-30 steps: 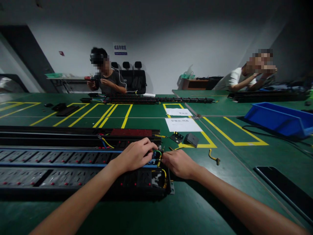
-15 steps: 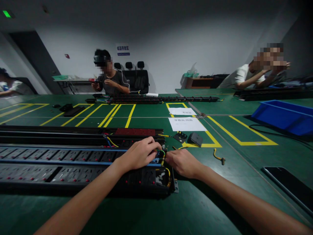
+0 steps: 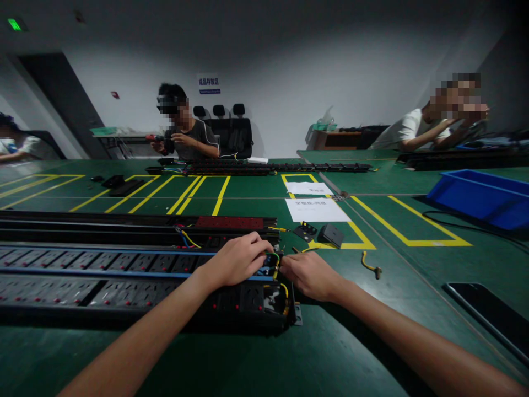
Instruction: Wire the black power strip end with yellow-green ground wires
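Note:
Long black power strips [image 3: 124, 292] with rows of sockets and red dots lie side by side in front of me. My left hand [image 3: 237, 259] rests over the right end of the blue-edged strip [image 3: 165, 263], its fingers bent down onto that end. At the same open end, my right hand [image 3: 308, 273] is closed in a pinch; what sits between its fingertips is hidden. A yellow-green wire [image 3: 276, 267] loops between my two hands. Nearer me, another yellow wire [image 3: 285, 295] curves out of the front strip's open end.
Beyond my right hand lie black end pieces [image 3: 330, 235], a short yellow wire [image 3: 367, 262] and paper sheets [image 3: 316, 209]. A phone [image 3: 490, 314] and a blue bin [image 3: 479, 196] are at right. Across the table, a co-worker holds a red-and-black power drill [image 3: 165, 142].
My hands stay at the strip's end with almost no visible movement. Across the table, the co-worker's drill has turned and now shows more of its body.

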Demonstrator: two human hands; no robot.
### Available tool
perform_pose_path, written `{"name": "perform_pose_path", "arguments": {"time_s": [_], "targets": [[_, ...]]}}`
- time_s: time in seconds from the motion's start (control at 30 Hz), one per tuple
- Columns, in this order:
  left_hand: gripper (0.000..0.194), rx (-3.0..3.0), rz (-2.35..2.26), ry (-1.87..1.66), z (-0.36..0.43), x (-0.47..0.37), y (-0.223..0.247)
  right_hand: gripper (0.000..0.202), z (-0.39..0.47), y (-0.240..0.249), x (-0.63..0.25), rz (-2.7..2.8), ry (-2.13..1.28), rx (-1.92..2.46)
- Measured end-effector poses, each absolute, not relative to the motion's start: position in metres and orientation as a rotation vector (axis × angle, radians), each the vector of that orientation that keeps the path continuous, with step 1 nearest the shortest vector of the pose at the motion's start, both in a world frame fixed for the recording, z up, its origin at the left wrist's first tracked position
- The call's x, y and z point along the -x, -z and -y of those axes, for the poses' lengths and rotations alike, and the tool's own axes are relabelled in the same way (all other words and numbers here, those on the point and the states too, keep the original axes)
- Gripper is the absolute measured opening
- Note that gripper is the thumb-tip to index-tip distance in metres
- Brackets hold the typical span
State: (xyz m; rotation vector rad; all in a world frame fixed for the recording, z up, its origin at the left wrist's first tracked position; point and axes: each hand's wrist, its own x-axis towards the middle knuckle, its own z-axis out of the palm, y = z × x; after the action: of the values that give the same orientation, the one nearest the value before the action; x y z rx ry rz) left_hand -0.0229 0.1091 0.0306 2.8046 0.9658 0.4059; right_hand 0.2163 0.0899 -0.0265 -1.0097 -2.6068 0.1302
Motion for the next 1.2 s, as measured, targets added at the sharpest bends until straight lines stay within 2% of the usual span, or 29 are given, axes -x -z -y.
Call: {"name": "perform_pose_path", "arguments": {"time_s": [1.2], "targets": [[0.026, -2.813, -0.920, -0.410, -0.1119, 0.0254, -0.0298, 0.025, -0.0907, 0.0268, -0.2165, 2.617, -0.127, 1.014]]}}
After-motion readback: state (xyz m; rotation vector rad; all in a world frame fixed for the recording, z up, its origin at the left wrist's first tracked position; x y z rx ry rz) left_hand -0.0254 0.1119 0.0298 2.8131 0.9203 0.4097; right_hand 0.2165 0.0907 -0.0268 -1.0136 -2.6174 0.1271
